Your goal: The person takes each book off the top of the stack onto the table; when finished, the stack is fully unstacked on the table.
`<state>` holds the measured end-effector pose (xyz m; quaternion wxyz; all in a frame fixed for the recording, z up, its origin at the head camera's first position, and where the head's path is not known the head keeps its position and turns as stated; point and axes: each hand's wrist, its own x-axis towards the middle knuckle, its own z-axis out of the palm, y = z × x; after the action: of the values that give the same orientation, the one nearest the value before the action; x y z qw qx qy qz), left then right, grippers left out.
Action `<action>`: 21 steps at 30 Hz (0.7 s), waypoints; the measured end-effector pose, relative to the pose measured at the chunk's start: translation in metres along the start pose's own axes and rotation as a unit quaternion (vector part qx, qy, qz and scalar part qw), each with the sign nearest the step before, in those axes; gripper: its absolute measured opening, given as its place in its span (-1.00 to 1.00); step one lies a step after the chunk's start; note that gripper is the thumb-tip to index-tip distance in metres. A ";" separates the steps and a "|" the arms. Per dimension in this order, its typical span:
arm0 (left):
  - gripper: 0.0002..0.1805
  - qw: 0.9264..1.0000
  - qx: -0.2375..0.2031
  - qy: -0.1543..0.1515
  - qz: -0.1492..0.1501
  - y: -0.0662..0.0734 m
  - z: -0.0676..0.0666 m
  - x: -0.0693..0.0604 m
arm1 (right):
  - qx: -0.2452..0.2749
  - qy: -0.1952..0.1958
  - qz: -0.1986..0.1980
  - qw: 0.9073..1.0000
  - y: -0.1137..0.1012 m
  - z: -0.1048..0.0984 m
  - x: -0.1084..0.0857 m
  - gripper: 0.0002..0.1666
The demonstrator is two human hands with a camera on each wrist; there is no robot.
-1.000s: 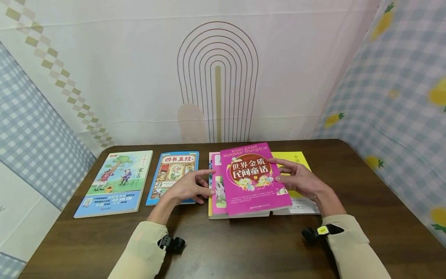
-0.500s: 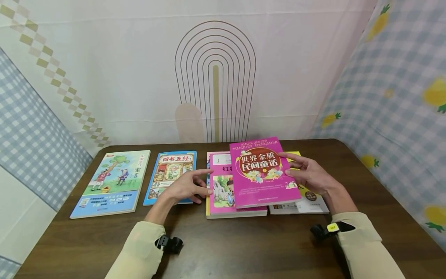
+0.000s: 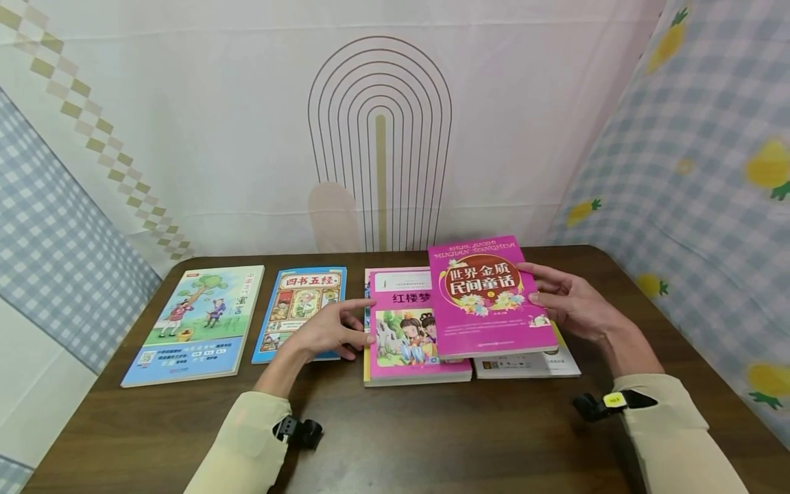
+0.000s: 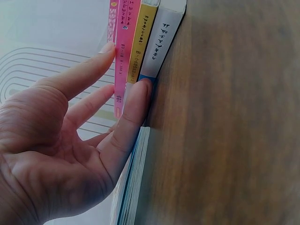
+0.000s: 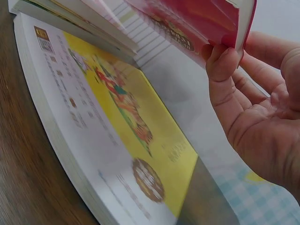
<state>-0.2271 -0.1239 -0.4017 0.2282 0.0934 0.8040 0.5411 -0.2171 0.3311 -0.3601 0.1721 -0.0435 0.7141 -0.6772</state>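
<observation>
My right hand [image 3: 577,302] pinches a magenta book [image 3: 487,329] by its right edge. It is raised, cover up, and overlaps part of the pink book and the yellow-and-white book below. In the right wrist view a gap shows between the magenta book [image 5: 197,21] and the yellow-and-white book [image 5: 112,112]. My left hand [image 3: 327,333] rests its fingertips against the left side of a stack topped by a pink book [image 3: 395,370]. The left wrist view shows a yellow spine [image 4: 142,42] and a white-and-blue spine [image 4: 161,42] under the pink one.
Left of the stack lies a blue book [image 3: 299,295], partly behind the left hand. Farther left is a green-and-blue book [image 3: 197,322]. All stand on a brown wooden table [image 3: 420,439], with a patterned cloth [image 3: 247,137] hanging behind its back edge.
The right hand has carried the magenta book rightward and up from over the pink book, uncovering more of the pink cover. The left hand has stayed at the stack's left side.
</observation>
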 end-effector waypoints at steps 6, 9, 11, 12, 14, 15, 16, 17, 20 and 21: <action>-0.15 1.000 0.001 0.001 -0.003 -0.001 0.001 0.000 | -0.002 0.001 -0.009 1.000 0.001 -0.018 -0.009 -0.17; -0.15 1.000 0.000 0.000 -0.001 0.000 0.001 0.000 | -0.001 0.013 -0.005 1.000 0.001 -0.027 -0.015 -0.18; -0.15 1.000 0.000 0.000 -0.001 0.000 0.001 0.000 | 0.004 0.023 0.001 1.000 0.000 -0.034 -0.018 -0.20; -0.15 1.000 0.000 -0.001 -0.001 0.000 0.001 0.000 | 0.006 0.028 0.004 1.000 0.000 -0.037 -0.020 -0.20; -0.15 1.000 0.002 -0.001 0.000 0.000 0.000 0.000 | 0.009 0.032 0.006 0.999 0.001 -0.043 -0.024 -0.22; -0.15 1.000 0.002 -0.001 0.001 0.000 0.000 0.000 | 0.012 0.032 0.005 0.999 0.002 -0.046 -0.026 -0.24; -0.15 1.000 0.003 -0.001 0.002 0.000 0.000 0.000 | 0.015 0.031 0.002 0.999 0.002 -0.049 -0.027 -0.27; -0.15 1.000 0.003 -0.001 0.003 -0.001 0.000 0.000 | 0.019 0.030 0.000 0.999 0.003 -0.053 -0.029 -0.29; -0.16 1.000 0.004 -0.002 0.004 -0.001 0.001 0.001 | 0.033 0.023 -0.009 0.999 0.007 -0.064 -0.033 -0.39; -0.16 1.000 0.004 -0.002 0.002 -0.001 0.001 0.001 | 0.038 0.021 -0.010 0.999 0.008 -0.068 -0.035 -0.41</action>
<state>-0.2271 -0.1233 -0.4029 0.2280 0.0971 0.8056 0.5382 -0.2042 0.4071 -0.3596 0.1512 -0.0300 0.6911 -0.7062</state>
